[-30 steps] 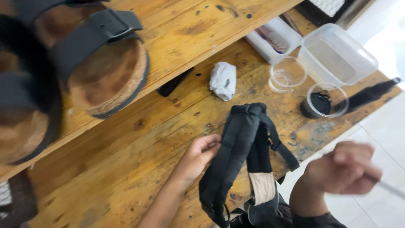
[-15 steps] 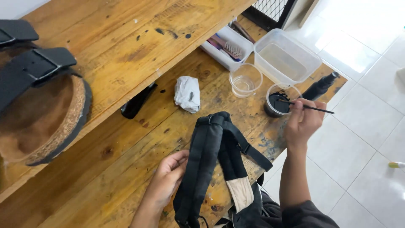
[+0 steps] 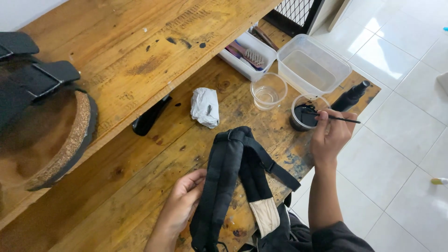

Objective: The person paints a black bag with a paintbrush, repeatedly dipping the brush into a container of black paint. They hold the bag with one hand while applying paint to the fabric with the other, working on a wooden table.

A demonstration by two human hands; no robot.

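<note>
Black backpack (image 3: 233, 186) lies straps-up on the wooden workbench (image 3: 140, 186), near edge, w/ lower part hanging off toward the person. Left hand (image 3: 184, 198) rests at the left side of the left shoulder strap (image 3: 217, 186); fingers loosely curled against the strap edge, not clenched. Right hand (image 3: 331, 135) is right of the backpack, fingers pinched on a thin brush (image 3: 333, 117), whose tip dips into a small round cup of black liquid (image 3: 305, 114). Just left of that cup stands an empty clear cup (image 3: 268, 89); beyond both, a clear rectangular tub (image 3: 312, 65) and a tray w/ brushes (image 3: 245, 56). Crumpled white cloth (image 3: 205, 107) lies far of the backpack. A cork-soled sandal (image 3: 42, 121) sits on the upper shelf, far left.
</note>
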